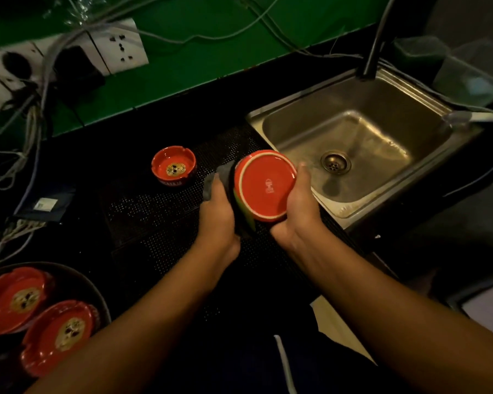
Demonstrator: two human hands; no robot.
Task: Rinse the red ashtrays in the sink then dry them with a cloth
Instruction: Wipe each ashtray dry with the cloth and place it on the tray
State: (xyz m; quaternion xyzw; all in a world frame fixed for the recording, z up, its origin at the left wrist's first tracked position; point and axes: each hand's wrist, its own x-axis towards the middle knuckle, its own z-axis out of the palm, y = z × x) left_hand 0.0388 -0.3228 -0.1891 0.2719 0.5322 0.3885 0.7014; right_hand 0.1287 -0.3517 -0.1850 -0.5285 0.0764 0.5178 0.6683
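A red ashtray (265, 185) is held upside down above the black mat, its flat underside facing me. My right hand (296, 206) grips its right rim. My left hand (218, 211) presses a dark grey cloth (219, 177) with a green edge against its left side. Another red ashtray (173, 165) stands upright on the mat to the left. Two more red ashtrays (13, 298) (59, 335) lie on a dark round tray (97, 297) at the lower left.
A steel sink (353, 132) with a drain sits at the right, with a dark tap (373, 52) behind it. White power sockets (120, 44) and tangled cables (26, 132) run along the green wall at the left. The black dotted mat (154, 217) covers the counter.
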